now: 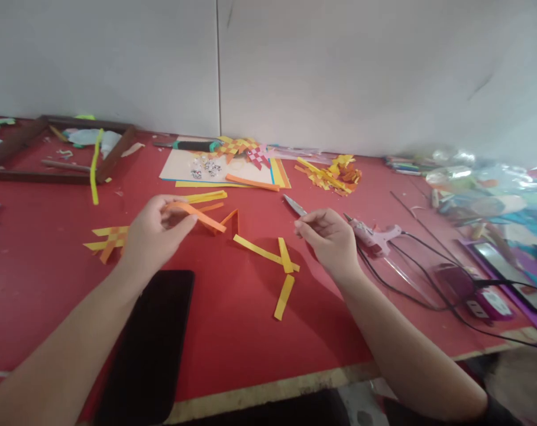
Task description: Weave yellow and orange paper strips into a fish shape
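Observation:
My left hand [155, 234] pinches a folded orange paper strip [201, 217] between thumb and fingers, its free end pointing right. My right hand [326, 236] is closed, thumb against fingertips; whatever it may hold is too small to make out. Just behind it shows the grey pointed blade of scissors [294, 205], the rest hidden by the hand. Between the hands lie a bent orange strip [235, 219] and yellow paper strips [262, 250], [285, 296]. A woven yellow and orange paper piece [111, 238] lies left of my left hand, partly covered by it.
A black phone [157, 343] lies at the front left. On the right, a pink glue gun [375, 236] trails cables to a power strip [490, 302]. Behind are paper sheets [175, 165], paper scraps [339, 174], and a brown frame [38, 176]. A wall closes off the back.

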Motion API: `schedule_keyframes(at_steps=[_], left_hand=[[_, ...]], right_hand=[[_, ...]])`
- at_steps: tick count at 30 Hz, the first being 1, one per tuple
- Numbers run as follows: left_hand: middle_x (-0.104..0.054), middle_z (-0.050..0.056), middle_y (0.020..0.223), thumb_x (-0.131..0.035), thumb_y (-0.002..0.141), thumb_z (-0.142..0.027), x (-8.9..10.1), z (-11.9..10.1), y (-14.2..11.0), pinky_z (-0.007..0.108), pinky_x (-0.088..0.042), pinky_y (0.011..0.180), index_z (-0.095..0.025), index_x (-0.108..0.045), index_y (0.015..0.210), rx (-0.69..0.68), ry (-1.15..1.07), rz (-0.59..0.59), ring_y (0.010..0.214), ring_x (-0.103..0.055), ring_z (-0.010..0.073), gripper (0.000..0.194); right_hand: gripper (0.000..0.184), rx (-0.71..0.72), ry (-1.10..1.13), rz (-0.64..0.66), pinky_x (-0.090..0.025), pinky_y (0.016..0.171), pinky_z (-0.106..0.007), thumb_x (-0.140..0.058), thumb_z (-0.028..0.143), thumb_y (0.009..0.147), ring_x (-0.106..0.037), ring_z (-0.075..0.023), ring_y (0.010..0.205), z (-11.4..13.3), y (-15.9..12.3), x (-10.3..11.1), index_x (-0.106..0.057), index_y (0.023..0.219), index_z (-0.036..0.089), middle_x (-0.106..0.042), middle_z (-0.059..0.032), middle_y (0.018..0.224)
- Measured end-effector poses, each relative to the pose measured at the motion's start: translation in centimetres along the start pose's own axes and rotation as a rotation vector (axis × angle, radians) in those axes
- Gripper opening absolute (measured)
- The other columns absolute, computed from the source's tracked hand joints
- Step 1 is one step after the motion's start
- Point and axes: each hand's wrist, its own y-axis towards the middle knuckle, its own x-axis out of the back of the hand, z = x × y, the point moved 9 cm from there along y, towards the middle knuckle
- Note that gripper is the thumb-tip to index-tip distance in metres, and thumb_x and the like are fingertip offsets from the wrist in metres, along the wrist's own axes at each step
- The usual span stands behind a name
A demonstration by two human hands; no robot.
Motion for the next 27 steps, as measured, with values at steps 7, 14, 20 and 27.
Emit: schedule_keyframes(at_steps=[7,14,20,27], left_hand=[[-0.045,0.026,0.144,-0.063,0.079,-0.026,1.6,-2.4,-0.7,0.064,-0.029,0.110,-0.012,-0.043,0.135,-0.280,0.418,-0.230,0.137,-0.038,0.0455,0.061],[-0.033,0.020,0.152,-0.064,0.079,-0.016,-0.5,-6.2,-4.6,0.064,-0.024,0.112,-0.020,-0.041,0.142,-0.700,0.559,-0.284,0.139,-0.031,0.0438,0.068],[-0.067,0.011,0.121,-0.050,0.089,-0.017,-4.3,-6.9,-5.6,0.051,-0.041,0.106,-0.019,-0.058,0.126,-0.884,0.424,0.119,0.120,-0.055,0.0306,0.039],[-0.069,0.014,0.119,-0.043,0.096,-0.017,-8.1,-7.4,-9.8,0.046,-0.049,0.097,-0.014,-0.063,0.124,-0.987,0.551,0.394,0.109,-0.062,0.0278,0.035]], right_hand=[[0.014,0.115,-0.728,-0.009,-0.052,0.071,-0.034,-0.057,0.030,0.084,-0.069,-0.0204,0.073,0.0,4.1,3.6,-0.064,0.086,0.018,-0.072,-0.0072,0.078],[0.017,0.211,-0.989,0.253,-0.042,0.070,-0.031,-0.056,0.013,0.076,-0.063,-0.0219,0.077,-2.0,7.9,1.7,-0.063,0.062,0.020,-0.070,-0.0063,0.074],[0.025,0.276,-1.080,0.248,-0.040,0.068,-0.034,-0.055,0.016,0.081,-0.058,-0.0211,0.070,-1.3,7.9,0.6,-0.057,0.056,0.020,-0.062,-0.0063,0.063],[0.023,0.290,-0.991,0.423,-0.039,0.057,-0.028,-0.056,0.031,0.090,-0.060,-0.0155,0.060,2.3,1.4,-2.8,-0.066,0.071,0.021,-0.069,-0.0017,0.070]])
